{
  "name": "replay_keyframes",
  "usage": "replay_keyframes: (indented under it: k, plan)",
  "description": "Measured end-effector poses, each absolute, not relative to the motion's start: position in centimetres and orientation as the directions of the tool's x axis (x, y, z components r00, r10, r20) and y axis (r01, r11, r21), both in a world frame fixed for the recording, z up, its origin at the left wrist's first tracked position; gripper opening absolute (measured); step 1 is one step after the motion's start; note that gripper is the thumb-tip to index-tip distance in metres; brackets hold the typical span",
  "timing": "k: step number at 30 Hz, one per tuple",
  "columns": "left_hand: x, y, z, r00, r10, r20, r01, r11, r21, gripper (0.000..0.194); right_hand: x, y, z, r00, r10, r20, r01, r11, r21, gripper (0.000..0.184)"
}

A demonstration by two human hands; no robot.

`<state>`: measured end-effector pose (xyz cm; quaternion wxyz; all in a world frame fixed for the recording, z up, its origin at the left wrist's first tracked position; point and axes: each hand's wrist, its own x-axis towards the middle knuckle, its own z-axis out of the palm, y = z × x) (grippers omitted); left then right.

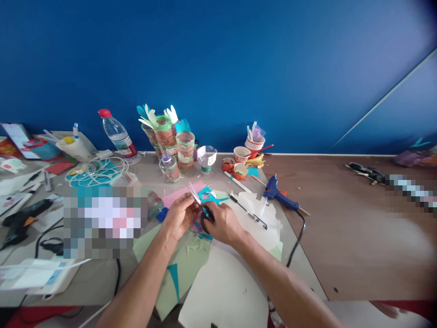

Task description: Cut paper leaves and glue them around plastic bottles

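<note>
My right hand (pixel 226 223) grips a pair of scissors (pixel 207 217) by the black handles, and the silver blades point up and to the left. Close against the blades, my left hand (pixel 180 216) has its fingers pinched together. Whatever small thing they hold is too hidden to make out. Below both hands lie small blue and pink paper scraps (pixel 200 231) on pale green paper (pixel 164 259). Just beyond the fingers are a pink sheet (pixel 174 195) and cut blue paper (pixel 208 195).
A blue glue gun (pixel 282 195) with a black cable lies to the right, near a black pen (pixel 247 211). Decorated bottle cups (pixel 166 134) and a red-capped bottle (pixel 118 135) stand along the wall. A black glue gun (pixel 25 219) lies far left.
</note>
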<state>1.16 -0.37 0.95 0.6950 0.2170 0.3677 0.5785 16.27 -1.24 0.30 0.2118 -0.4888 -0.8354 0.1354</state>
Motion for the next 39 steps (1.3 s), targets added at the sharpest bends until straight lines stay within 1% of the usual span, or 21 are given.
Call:
replay_keyframes:
  k: [6, 12, 17, 22, 29, 32, 34, 36, 39]
  plan:
    - [1.16, -0.58, 0.65, 0.125, 0.956, -0.265, -0.614, 0.284, 0.736, 0.017, 16.30, -1.25, 0.00, -0.430, 0.863, 0.264, 0.760, 0.504, -0.410, 0.033]
    - [1.09, -0.40, 0.67, 0.071, 0.971, -0.227, -0.586, 0.225, 0.779, 0.018, 16.30, -1.26, -0.02, -0.443, 0.853, 0.276, 0.765, 0.520, -0.380, 0.035]
    - [1.01, -0.34, 0.60, 0.062, 0.975, -0.214, -0.558, 0.211, 0.803, 0.018, 16.40, -1.21, -0.05, -0.449, 0.849, 0.279, 0.768, 0.526, -0.365, 0.033]
    - [0.85, -0.29, 0.57, 0.070, 0.976, -0.208, -0.544, 0.212, 0.812, 0.017, 16.47, -1.28, 0.18, -0.457, 0.853, 0.252, 0.770, 0.521, -0.368, 0.032]
    - [0.89, -0.34, 0.77, 0.067, 0.976, -0.206, -0.540, 0.208, 0.815, 0.018, 16.42, -1.36, 0.25, -0.471, 0.859, 0.203, 0.759, 0.511, -0.404, 0.033]
    - [0.86, -0.33, 0.73, 0.067, 0.977, -0.202, -0.540, 0.206, 0.816, 0.019, 16.37, -1.38, 0.04, -0.467, 0.861, 0.200, 0.741, 0.505, -0.443, 0.033]
    - [0.83, -0.32, 0.74, 0.065, 0.978, -0.197, -0.542, 0.201, 0.816, 0.020, 16.41, -1.35, 0.05, -0.456, 0.869, 0.194, 0.717, 0.487, -0.499, 0.032]
    - [0.83, -0.33, 0.83, 0.049, 0.977, -0.206, -0.541, 0.199, 0.817, 0.020, 16.58, -1.26, 0.22, -0.413, 0.894, 0.175, 0.665, 0.428, -0.612, 0.028]
    - [0.95, -0.41, 1.09, -0.011, 0.970, -0.243, -0.520, 0.202, 0.830, 0.025, 17.10, -0.95, 0.58, -0.326, 0.940, 0.101, 0.505, 0.263, -0.822, 0.022]
